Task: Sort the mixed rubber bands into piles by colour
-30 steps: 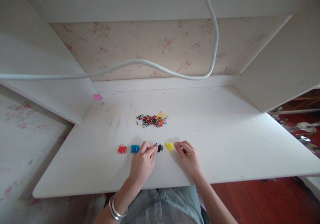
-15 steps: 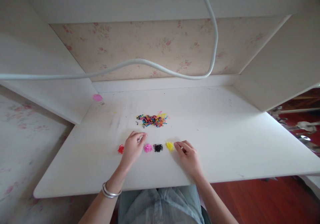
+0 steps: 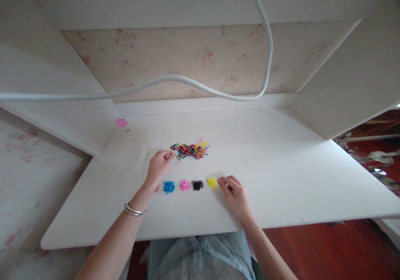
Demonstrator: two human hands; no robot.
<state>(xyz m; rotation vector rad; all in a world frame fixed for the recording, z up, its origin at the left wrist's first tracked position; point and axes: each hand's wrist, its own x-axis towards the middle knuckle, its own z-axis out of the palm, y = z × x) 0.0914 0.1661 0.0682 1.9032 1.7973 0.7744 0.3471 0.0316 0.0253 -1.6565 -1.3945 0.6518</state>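
Observation:
A mixed heap of small coloured rubber bands (image 3: 190,150) lies mid-table. My left hand (image 3: 158,166) reaches its left edge, fingers pinched together at the bands; what they hold is too small to name. Below lies a row of sorted little piles: blue (image 3: 168,186), pink (image 3: 184,185), black (image 3: 197,184) and yellow (image 3: 212,182). A red pile is mostly hidden behind my left wrist. My right hand (image 3: 235,196) rests on the table just right of the yellow pile, fingers curled together with the tips by it.
The white table (image 3: 281,176) sits in a recess with side panels left and right. A white cable (image 3: 187,81) loops across in front of the flowered back wall. A pink blob (image 3: 121,122) lies at the back left corner. Red floor shows at the right.
My left hand has moved from the black and pink piles up and left to the edge of the mixed heap, uncovering the blue and pink piles. My right hand has stayed put.

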